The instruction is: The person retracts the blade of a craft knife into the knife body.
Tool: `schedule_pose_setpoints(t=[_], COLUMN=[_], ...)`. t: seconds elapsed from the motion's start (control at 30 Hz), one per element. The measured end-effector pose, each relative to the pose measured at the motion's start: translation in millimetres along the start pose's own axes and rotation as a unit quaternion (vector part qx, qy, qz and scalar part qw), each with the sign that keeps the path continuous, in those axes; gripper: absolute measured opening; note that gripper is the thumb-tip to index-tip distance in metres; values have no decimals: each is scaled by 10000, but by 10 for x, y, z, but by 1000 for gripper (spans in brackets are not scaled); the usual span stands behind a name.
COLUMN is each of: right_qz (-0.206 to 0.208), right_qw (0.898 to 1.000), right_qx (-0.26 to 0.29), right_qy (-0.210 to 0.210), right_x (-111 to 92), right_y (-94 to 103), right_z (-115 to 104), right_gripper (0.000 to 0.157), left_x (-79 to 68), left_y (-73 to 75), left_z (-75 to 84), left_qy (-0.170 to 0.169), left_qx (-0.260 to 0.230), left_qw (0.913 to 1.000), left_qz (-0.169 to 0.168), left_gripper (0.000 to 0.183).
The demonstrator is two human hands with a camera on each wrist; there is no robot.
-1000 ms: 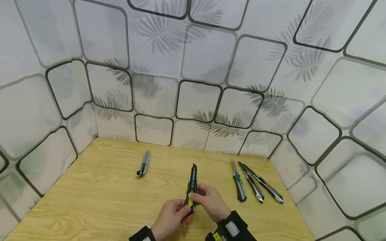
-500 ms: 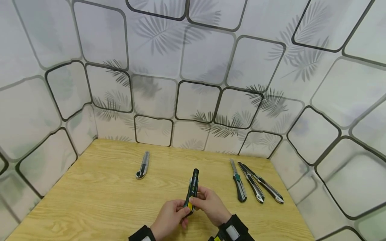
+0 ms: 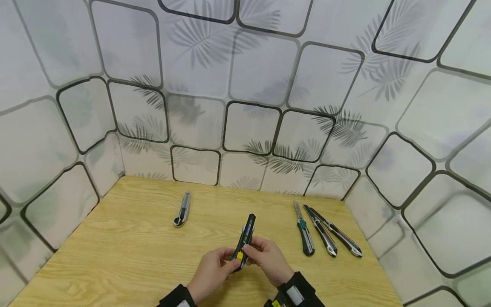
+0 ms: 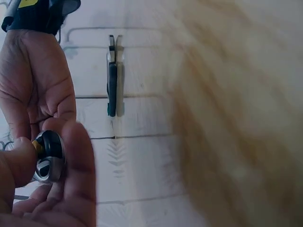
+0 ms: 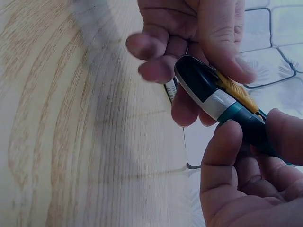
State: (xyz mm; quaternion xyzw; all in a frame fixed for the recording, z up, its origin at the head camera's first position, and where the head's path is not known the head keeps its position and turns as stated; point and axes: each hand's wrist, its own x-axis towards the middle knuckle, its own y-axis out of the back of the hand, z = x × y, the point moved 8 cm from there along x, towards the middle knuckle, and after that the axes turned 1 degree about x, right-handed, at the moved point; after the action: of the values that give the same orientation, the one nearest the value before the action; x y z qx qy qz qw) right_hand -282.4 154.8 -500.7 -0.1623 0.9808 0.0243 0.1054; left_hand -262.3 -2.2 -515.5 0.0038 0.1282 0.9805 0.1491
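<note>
A black utility knife (image 3: 248, 232) with a yellow slider is held above the table in both hands, its top end tilted slightly right. My left hand (image 3: 212, 268) pinches the lower end, thumb at the yellow slider. Higher up the handle, my right hand (image 3: 268, 259) grips it between thumb and fingers. In the right wrist view the black and silver end of the utility knife (image 5: 194, 80) shows, with the left thumb on the yellow part. The left wrist view gives its butt end (image 4: 49, 165) between the left thumb and fingers. No blade is visible at its top.
On the wooden table (image 3: 126, 238), a silver utility knife (image 3: 183, 209) lies at back left. At right lie a green-slider knife (image 3: 304, 232) with its blade out and two black-and-silver knives (image 3: 323, 233), (image 3: 347, 242) crossing near their tips. Patterned curtains (image 3: 253, 128) enclose the table.
The slanted dark tip at the knife's top has gone, leaving a blunt end. The knife leans further right, and the left hand has shifted slightly. The other knives have stayed put.
</note>
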Motion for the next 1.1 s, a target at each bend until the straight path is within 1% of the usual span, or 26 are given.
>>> schedule_pose_setpoints(t=[0.07, 0.13, 0.27, 0.33, 0.4, 0.5, 0.57, 0.6, 0.67, 0.7, 0.8, 0.83, 0.9, 0.93, 1.0, 1.07, 1.1], right_qz=[50, 118, 225, 281, 337, 391, 361, 331, 269, 241, 130, 92, 17, -18, -66, -110, -133], right_qw=[10000, 9999, 9997, 9995, 9993, 9989, 9989, 9989, 9987, 9986, 9986, 9987, 9989, 9989, 9988, 9985, 9983], right_qx=[-19, -36, -8, -55, -106, -231, -289, -334, -438, -467, -491, -474, -443, -437, -464, -513, -537], right_qy=[20, 41, 103, 129, 128, 104, 56, 20, -54, -95, -151, -148, -146, -148, -155, -171, -183], right_x=[-1, -2, 3, 5, 9, 21, 33, 36, 38, 33, 14, 6, -10, -14, -19, -24, -25], right_y=[-7, -12, -16, -21, -26, -29, -24, -20, -2, 7, 23, 23, 18, 15, 13, 6, 2], right_z=[-6, -13, -15, -16, -11, -10, 1, 8, 28, 37, 70, 79, 100, 113, 139, 159, 168], right_gripper=[38, 40, 41, 41, 41, 42, 44, 45, 48, 49, 51, 51, 50, 49, 48, 47, 47], left_x=[-8, -14, -32, -34, -29, 37, 132, 200, 369, 461, 720, 793, 905, 943, 999, 1028, 1051], left_y=[58, 84, 37, 11, 8, 68, 171, 247, 440, 552, 897, 995, 1147, 1203, 1271, 1293, 1299], left_z=[81, 167, 302, 331, 350, 335, 305, 282, 230, 196, 83, 45, -21, -40, -66, -75, -110], left_qy=[-241, -450, -662, -708, -757, -691, -523, -400, -138, 8, 344, 413, 484, 496, 489, 465, 368], left_qx=[631, 1199, 1968, 2239, 2390, 2328, 2264, 2273, 2394, 2513, 3063, 3276, 3639, 3783, 3953, 4063, 4148], left_qw=[9970, 9895, 9743, 9675, 9627, 9641, 9660, 9657, 9614, 9572, 9363, 9281, 9135, 9072, 9001, 8954, 8909], left_qz=[372, 672, 874, 936, 1018, 1073, 1132, 1189, 1350, 1437, 1681, 1720, 1756, 1772, 1766, 1763, 1813], left_gripper=[42, 47, 53, 53, 49, 43, 41, 42, 44, 44, 35, 33, 35, 37, 39, 38, 36])
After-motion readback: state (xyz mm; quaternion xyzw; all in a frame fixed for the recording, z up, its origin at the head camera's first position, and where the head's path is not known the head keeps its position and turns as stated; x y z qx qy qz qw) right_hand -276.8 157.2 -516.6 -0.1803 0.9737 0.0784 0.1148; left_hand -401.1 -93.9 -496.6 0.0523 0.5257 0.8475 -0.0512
